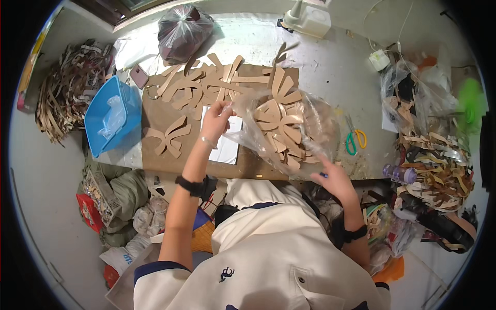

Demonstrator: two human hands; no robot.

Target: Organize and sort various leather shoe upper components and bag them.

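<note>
A clear plastic bag (253, 147) lies on the brown sheet with several tan leather strap pieces (280, 121) in it. My left hand (217, 121) is closed on the bag's left edge, above a white sheet of paper (226, 147). At the bag's near right edge, my right hand (336, 178) has its fingers bent against the plastic. A small dark-blue thing (324, 175) shows between its fingers; its kind is hard to make out. More tan cut pieces (194, 85) lie heaped beyond my left hand, and one forked piece (169, 137) sits to its left.
A blue basin (114, 116) stands at the left beside hanging strips (67, 93). Scissors with green and yellow handles (355, 138) lie right of the bag. A phone (138, 76), a filled plastic bag (184, 33) and a white machine (308, 20) are farther back. A green fan (469, 106) blurs at right.
</note>
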